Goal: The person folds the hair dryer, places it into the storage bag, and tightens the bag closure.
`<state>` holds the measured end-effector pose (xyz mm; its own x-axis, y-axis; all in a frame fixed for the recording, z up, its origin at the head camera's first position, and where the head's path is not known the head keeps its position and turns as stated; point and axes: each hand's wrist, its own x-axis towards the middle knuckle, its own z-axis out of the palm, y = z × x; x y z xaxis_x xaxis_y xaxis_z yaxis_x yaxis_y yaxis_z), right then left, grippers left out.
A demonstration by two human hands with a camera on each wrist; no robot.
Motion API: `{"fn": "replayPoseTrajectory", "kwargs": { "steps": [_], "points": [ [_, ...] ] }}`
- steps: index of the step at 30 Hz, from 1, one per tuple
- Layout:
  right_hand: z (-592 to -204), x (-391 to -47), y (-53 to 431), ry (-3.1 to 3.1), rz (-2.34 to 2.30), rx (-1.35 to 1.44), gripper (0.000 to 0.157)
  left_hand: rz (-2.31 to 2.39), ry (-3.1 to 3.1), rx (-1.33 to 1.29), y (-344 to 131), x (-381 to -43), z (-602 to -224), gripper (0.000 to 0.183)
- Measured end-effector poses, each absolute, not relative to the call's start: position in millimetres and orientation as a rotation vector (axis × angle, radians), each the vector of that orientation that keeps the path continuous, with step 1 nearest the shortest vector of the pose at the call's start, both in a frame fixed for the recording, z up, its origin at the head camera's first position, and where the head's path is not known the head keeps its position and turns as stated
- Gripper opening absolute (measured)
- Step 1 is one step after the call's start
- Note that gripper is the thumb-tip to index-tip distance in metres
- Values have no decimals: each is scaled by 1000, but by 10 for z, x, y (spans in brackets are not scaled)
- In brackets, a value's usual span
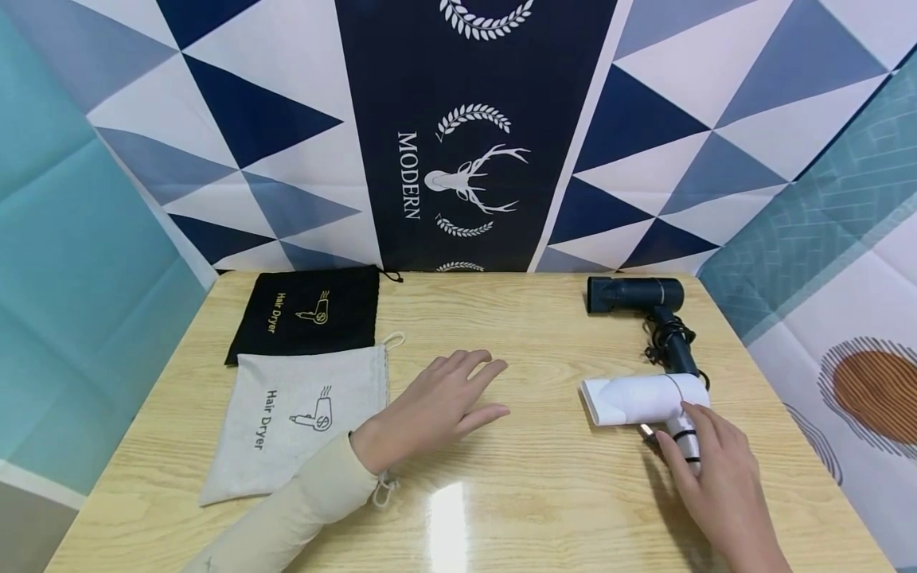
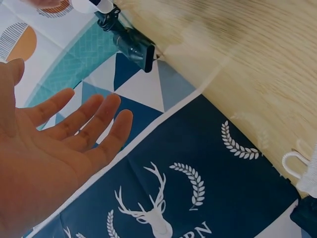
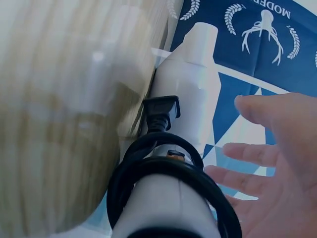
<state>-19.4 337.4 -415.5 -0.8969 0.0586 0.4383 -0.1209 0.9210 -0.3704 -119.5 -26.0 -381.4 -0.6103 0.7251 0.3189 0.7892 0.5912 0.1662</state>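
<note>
On the right of the table lies a white hair dryer [image 1: 637, 398], its nozzle pointing left. A black cord [image 3: 148, 173] with its plug is wound about the handle. My right hand [image 1: 723, 469] is at this handle. In the right wrist view the fingers of that hand [image 3: 270, 163] are spread loosely beside the dryer, not curled round it. Behind it lies a black hair dryer [image 1: 630, 294]. My left hand [image 1: 437, 406] hovers with relaxed fingers near the right edge of a light grey drawstring pouch [image 1: 286, 465] and holds nothing.
A black drawstring pouch [image 1: 337, 334] marked Hair Dryer lies behind the grey one, partly under it. The wooden table [image 1: 501, 318] ends against a patterned backdrop [image 1: 458, 239], with more patterned panels at the left and right.
</note>
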Motion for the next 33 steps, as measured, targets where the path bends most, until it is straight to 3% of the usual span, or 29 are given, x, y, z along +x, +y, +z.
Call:
{"fn": "replayPoseTrajectory", "kwargs": {
  "steps": [16,33],
  "points": [
    [-4146,-115,3494,-2759,499,-114,47,-349,-2588,-1324,-30,-1254,-3793,58],
    [-4149,-100,3588,-2965,482,-324,58,-337,-2551,-1436,245,-1299,-3794,57]
  ]
}}
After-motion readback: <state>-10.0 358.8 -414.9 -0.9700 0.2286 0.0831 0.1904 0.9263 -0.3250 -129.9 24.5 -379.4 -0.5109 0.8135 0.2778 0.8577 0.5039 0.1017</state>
